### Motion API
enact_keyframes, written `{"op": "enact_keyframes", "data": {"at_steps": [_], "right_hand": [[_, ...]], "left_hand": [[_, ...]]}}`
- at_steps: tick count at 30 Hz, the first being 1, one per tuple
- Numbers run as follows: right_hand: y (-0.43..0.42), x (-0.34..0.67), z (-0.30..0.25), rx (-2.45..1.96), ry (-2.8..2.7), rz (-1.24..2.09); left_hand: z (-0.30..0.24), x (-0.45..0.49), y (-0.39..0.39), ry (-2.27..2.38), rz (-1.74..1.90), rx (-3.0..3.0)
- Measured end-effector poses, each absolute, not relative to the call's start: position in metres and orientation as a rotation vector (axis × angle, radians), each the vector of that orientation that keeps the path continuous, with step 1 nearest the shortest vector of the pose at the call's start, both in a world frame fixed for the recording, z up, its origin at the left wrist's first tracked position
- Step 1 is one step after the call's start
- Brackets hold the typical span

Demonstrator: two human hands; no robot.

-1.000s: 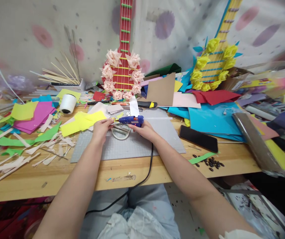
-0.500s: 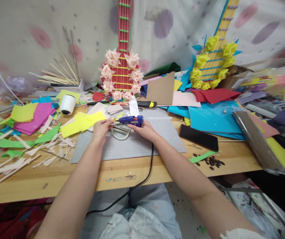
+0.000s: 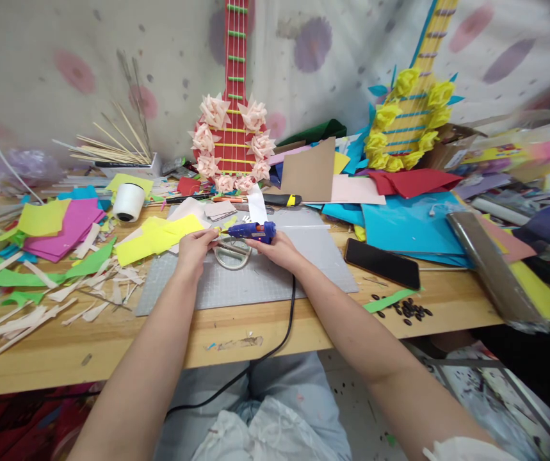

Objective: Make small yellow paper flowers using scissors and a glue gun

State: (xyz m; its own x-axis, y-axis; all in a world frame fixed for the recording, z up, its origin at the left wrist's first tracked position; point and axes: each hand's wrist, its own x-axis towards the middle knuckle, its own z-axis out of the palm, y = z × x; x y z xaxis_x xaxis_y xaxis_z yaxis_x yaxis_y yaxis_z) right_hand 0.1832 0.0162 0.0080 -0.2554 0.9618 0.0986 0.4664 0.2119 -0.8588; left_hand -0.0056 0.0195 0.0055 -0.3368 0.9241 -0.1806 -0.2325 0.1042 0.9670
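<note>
My L hand (image 3: 195, 251) pinches 1 tiny yellow bit (image 3: 218, 232) (too small to ID), R hand (image 3: 278, 248) wrapped round 1 glue gun (image 3: 258, 233), tip at the bit, all above the mat (image 3: 308, 259). Prob. mid-gluing: bit's in my fingers, not yet set on anything; can't tell what's left after. 1 pr scissors (image 3: 232, 267) on the mat, under the gun. 1 phone (image 3: 383, 264) just R of mat, 1 white roll (image 3: 129, 203) behind-L of it. Behind mat, 2 guitars w/ roses on: red guitar (image 3: 235, 144), 8 pink roses (image 3: 214, 111); yellow guitar (image 3: 410, 121) further R, approx 8 yellow roses (image 3: 388, 117), overlapping.
</note>
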Motion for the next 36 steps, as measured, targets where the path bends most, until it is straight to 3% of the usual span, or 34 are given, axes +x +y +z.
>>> {"op": "enact_keyframes", "data": {"at_steps": [36], "right_hand": [[0.0149, 0.18, 0.0105, -1.281, -1.764, 0.963]], "left_hand": [[0.0024, -0.0052, 0.0205, 1.426, 1.416, 0.819]]}}
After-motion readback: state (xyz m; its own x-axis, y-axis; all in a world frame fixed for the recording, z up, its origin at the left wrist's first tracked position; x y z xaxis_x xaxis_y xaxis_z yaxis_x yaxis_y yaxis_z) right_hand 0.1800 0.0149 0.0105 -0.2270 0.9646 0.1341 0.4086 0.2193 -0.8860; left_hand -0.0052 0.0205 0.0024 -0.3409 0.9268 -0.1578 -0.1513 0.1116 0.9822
